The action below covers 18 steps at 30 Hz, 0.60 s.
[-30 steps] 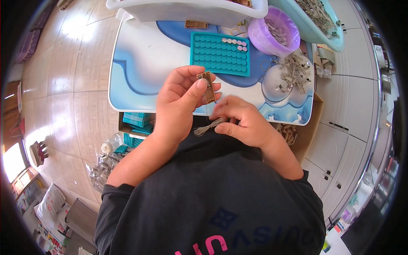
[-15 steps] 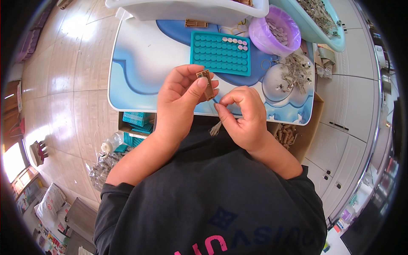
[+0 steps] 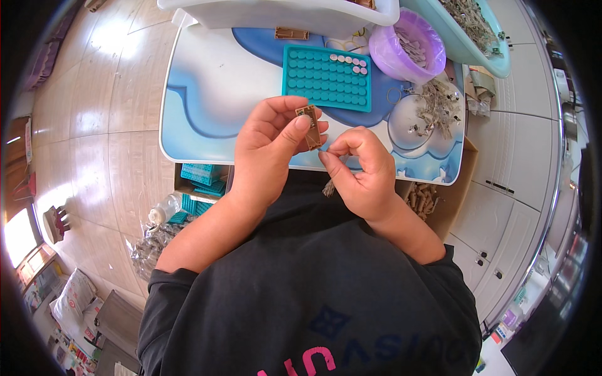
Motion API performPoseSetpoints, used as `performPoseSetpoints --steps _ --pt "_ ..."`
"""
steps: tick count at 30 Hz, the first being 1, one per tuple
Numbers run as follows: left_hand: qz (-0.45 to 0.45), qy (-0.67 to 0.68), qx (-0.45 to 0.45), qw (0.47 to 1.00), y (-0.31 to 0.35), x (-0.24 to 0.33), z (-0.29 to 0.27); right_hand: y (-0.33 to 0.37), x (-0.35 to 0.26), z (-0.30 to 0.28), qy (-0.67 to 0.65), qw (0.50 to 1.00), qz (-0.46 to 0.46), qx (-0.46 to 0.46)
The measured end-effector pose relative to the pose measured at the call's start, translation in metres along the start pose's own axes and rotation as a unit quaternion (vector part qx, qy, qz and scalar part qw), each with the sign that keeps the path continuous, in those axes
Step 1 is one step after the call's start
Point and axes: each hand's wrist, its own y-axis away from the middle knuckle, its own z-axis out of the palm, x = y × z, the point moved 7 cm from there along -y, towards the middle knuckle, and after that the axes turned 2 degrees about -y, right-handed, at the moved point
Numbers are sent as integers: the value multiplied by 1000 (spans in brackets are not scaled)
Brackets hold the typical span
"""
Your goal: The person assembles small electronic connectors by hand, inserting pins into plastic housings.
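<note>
My left hand (image 3: 266, 141) grips a small brown rectangular plastic case (image 3: 311, 136) between thumb and fingers, above the table's front edge. Small parts lie inside the case, too fine to make out. Close to its lower end, my right hand (image 3: 365, 166) is closed in a pinch on what looks like a thin wire. A greyish bundle of wire strands (image 3: 328, 188) hangs below the right fingers, partly hidden behind them. Beyond the hands lies a teal tray (image 3: 307, 88) with round wells, several holding white discs (image 3: 348, 61) at its far right.
A purple-lined bucket (image 3: 382, 50) of pale pieces stands at the back right. Wire bundles (image 3: 436, 109) are heaped on the table's right side. A white bin (image 3: 282, 15) and light green tub (image 3: 498, 66) line the back. Another brown case (image 3: 291, 33) lies behind the tray.
Both hands have shifted slightly, the left one to the right with the case. The hanging wire bundle has moved up and right, and less of it shows below the right hand.
</note>
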Motion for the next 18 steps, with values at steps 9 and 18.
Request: performPoseSetpoints --steps 9,18 --pt "-38 -5 13 999 2 -3 0 -3 -5 5 33 997 -63 -19" --pt "-68 3 47 997 0 -14 -8 -2 -18 20 252 951 -169 -62"
